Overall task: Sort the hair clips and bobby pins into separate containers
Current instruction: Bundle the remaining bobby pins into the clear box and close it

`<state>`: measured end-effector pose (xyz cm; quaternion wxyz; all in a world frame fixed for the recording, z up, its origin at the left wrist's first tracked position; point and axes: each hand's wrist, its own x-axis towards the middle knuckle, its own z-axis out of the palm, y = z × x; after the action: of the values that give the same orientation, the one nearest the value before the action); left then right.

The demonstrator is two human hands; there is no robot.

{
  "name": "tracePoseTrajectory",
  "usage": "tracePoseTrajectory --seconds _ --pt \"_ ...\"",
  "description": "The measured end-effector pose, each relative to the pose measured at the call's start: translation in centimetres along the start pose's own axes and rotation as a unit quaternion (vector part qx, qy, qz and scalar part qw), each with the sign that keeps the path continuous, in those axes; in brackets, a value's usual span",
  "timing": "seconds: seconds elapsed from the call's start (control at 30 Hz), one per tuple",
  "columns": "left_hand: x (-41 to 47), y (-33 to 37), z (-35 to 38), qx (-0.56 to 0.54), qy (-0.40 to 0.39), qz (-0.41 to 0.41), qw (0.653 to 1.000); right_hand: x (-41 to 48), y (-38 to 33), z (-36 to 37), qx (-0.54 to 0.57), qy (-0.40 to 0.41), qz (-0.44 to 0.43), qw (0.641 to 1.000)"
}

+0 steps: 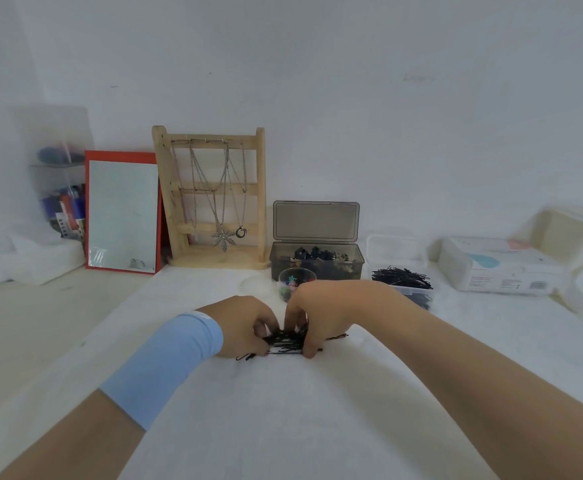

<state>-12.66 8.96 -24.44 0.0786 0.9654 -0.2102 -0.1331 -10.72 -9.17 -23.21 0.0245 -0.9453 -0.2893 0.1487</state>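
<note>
Bobby pin pile (285,341) on white cloth (283,427), centre of view, squeezed between both hands. Left hand (245,325) at pile's left edge, fingers curled down into the pins, gripping them. Right hand (321,315) at pile's right edge, fingers and thumb curled over the pins, gripping too. Fingertips of the two hands nearly meeting above the pile. Light-blue sleeve band (172,362) on left forearm.

Pins in the pile mostly flat, long axis left to right across the view, roughly parallel. Stray pin (337,337) poking out from under right hand, pointing right. Second stray pin (246,357) just below left hand, flat, pointing left. Pile too many and too tangled to count; two strays clear.

Behind the hands, three containers:
- Small round clear cup (292,277), nearest, with coloured bits inside, possibly mini clips, too blurred to say.
- Smoky grey box (318,268), lid open and upright, holding many dark hair clips (318,253).
- Clear tub (418,292), just right of the grey box, heaped with black loose bobby pins (401,277), long axes mostly left-right.

Further back:
- One wooden jewellery stand (214,199) hung with chains.
- One red-framed mirror (122,211) leaning just left of it.
- One white carton (501,265) far right, well apart from the hands.
</note>
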Motion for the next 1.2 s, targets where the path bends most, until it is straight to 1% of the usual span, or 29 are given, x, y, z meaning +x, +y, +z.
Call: tracePoseTrajectory --seconds 0.07,0.17,0.23,0.3,0.4,0.53,0.57,0.6,0.63,0.67,0.7,0.73,0.83,0.9,0.97,1.07,1.1,1.13,1.2 --pt "-0.1 -0.3 0.2 0.001 -0.011 -0.011 1.0 0.0 0.4 0.3 0.001 0.013 0.002 1.0" --pt "-0.2 -0.5 0.1 0.053 -0.034 -0.048 0.997 0.0 1.1 1.0 0.024 0.03 -0.001 0.999" --pt "0.2 0.0 0.2 0.05 -0.02 -0.026 0.998 -0.1 1.2 1.3 0.037 0.043 -0.01 0.998" --pt "0.7 0.5 0.1 0.025 0.005 -0.005 1.0 -0.1 1.2 1.4 0.036 0.044 -0.018 0.998" --pt "1.2 0.9 0.2 -0.027 0.015 -0.002 1.0 -0.2 1.3 1.3 0.025 0.061 -0.028 0.997" --pt "0.4 0.8 -0.5 -0.126 0.03 -0.029 0.991 -0.6 1.8 1.3 0.036 0.078 -0.027 0.996" --pt "0.1 0.7 -0.6 -0.125 0.025 -0.039 0.991 -0.7 1.9 1.4 0.039 0.082 -0.027 0.996" --pt "-0.2 0.6 -0.8 -0.088 0.014 -0.053 0.995 -0.6 2.0 1.5 0.042 0.087 -0.026 0.995" --pt "-0.4 0.4 -0.8 -0.023 -0.005 -0.076 0.997 -0.6 2.0 1.6 0.043 0.092 -0.023 0.995" --pt "-0.6 0.5 -0.7 0.038 -0.026 -0.099 0.994 -0.5 2.0 1.8 0.045 0.095 -0.02 0.994" --pt "-0.7 0.5 -0.4 0.075 -0.041 -0.111 0.99 -0.4 1.8 1.9 0.045 0.095 -0.018 0.994" --pt "-0.6 0.6 -0.1 0.08 -0.041 -0.108 0.99 -0.4 1.6 1.9 0.043 0.087 -0.02 0.995" --pt "0.1 0.7 0.4 0.036 0.008 -0.041 0.998 -0.6 1.2 1.8 0.053 0.043 -0.041 0.997" --pt "0.6 0.6 0.5 0.015 0.03 -0.018 0.999 -0.8 1.2 1.5 0.061 0.029 -0.032 0.997" --pt "1.0 0.6 0.7 -0.019 0.041 -0.011 0.999 -0.9 1.3 1.3 0.048 0.044 -0.018 0.998" --pt "1.0 0.6 0.9 -0.116 0.058 -0.012 0.991 -0.9 1.4 1.4 0.026 0.078 -0.01 0.997" --pt "0.9 0.5 0.9 -0.128 0.061 -0.009 0.99 -1.0 1.5 1.5 0.029 0.086 -0.008 0.996" --pt "0.8 0.3 1.0 -0.119 0.06 -0.006 0.991 -1.0 1.6 1.6 0.036 0.088 -0.005 0.995" --pt "0.8 0.1 1.1 -0.053 0.05 -0.009 0.997 -1.3 1.7 1.8 0.051 0.077 0.001 0.996"
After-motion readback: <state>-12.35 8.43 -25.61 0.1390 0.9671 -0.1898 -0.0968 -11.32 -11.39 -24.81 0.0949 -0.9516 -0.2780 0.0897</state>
